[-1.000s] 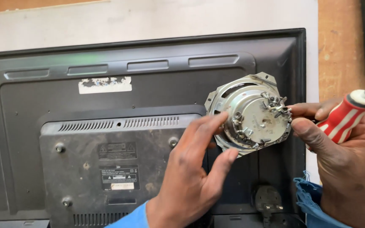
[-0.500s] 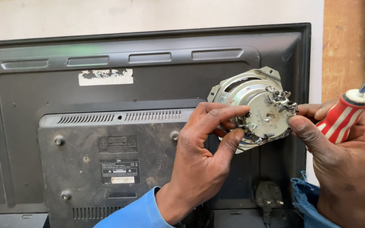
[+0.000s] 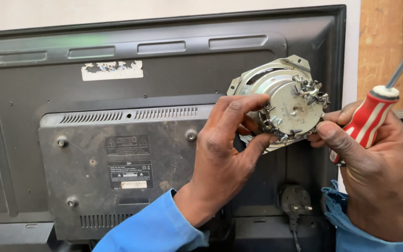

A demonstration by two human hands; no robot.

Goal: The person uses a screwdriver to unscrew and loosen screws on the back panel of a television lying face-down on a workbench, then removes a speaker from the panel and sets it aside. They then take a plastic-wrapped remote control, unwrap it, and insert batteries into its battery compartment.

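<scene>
The left hand (image 3: 220,154) curls its fingers and thumb around a round metal speaker (image 3: 281,105), held against the upper right corner of the television back panel (image 3: 117,93). Small screws (image 3: 309,89), probably magnet-held, cluster on it. The right hand (image 3: 374,158) clasps a red-and-white screwdriver (image 3: 367,119), fingertips touching the speaker.

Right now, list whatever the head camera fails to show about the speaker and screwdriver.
- Screwdriver: the blade tip runs off the frame's right edge.
- Speaker: its cone side faces away; the left hand covers its lower left rim.
- Screws stuck on the magnet: too small and clustered to count.
- Right hand: palm hidden behind its own fingers.
</scene>
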